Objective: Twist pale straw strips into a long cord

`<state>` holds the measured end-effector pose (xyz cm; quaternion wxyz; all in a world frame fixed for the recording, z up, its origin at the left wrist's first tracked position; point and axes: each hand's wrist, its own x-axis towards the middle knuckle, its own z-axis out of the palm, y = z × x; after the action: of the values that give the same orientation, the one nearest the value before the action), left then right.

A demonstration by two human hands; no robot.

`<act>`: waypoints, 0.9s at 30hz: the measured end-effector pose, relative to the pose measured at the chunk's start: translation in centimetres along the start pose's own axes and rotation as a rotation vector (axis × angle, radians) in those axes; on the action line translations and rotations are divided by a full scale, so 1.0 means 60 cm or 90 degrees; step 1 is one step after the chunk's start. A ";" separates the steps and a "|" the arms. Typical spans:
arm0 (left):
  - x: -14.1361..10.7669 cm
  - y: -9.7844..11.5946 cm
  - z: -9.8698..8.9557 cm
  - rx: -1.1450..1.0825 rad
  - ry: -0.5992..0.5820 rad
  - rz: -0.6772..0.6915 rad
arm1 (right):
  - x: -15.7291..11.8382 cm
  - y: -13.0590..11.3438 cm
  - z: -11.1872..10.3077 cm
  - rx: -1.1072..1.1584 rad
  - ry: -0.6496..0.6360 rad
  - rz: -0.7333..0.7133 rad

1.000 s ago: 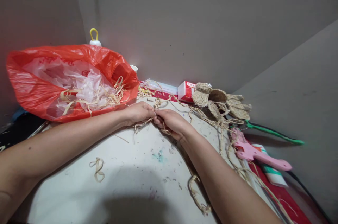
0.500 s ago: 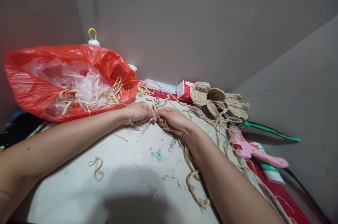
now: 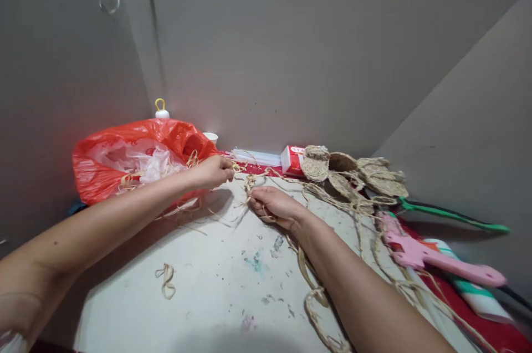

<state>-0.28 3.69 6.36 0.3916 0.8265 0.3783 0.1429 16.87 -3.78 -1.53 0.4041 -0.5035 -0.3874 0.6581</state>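
Note:
My right hand (image 3: 276, 206) pinches the end of a braided straw cord (image 3: 250, 181) above the white board (image 3: 216, 297), with thin loose strands hanging from its fingers. The cord's braid runs on beneath my right forearm toward the front. My left hand (image 3: 216, 171) is raised apart from it, to the left, beside the red plastic bag (image 3: 93, 162). Its fingers are curled together, and I cannot make out what, if anything, is between them. Below the hand lie loose straw strands (image 3: 195, 228). A small looped strip of straw (image 3: 167, 281) rests on the board at left.
Coiled straw pieces (image 3: 316, 163) lie at the back right beside a red and white packet (image 3: 293, 160). Along the right are a green-handled tool (image 3: 453, 217), a pink glue gun (image 3: 436, 259) and a white-green tube (image 3: 477, 297). A white cup (image 3: 211, 138) stands against the grey wall.
My left hand has come away from my right hand, up and to the left. My right hand still pinches the cord. The camera view has shifted, showing more wall.

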 end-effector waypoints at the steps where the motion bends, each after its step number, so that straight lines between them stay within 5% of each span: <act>1: -0.001 0.015 -0.018 0.026 0.011 0.006 | 0.000 0.000 -0.001 0.001 -0.003 0.003; 5: -0.002 0.063 -0.092 0.176 0.078 0.052 | 0.003 0.002 -0.005 0.001 -0.015 0.013; 9: -0.003 0.045 -0.138 0.346 0.085 0.002 | 0.003 0.003 -0.005 -0.003 -0.025 0.014; 18: 0.012 -0.086 -0.120 0.450 0.191 -0.095 | 0.005 0.005 -0.007 -0.025 -0.031 0.012; 27: 0.050 -0.088 -0.126 0.244 0.168 -0.029 | 0.007 0.007 -0.009 -0.036 -0.030 0.007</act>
<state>-5.02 12.15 7.12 0.1775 0.8511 0.4652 0.1663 17.25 -3.54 -2.18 0.3769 -0.5011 -0.4126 0.6608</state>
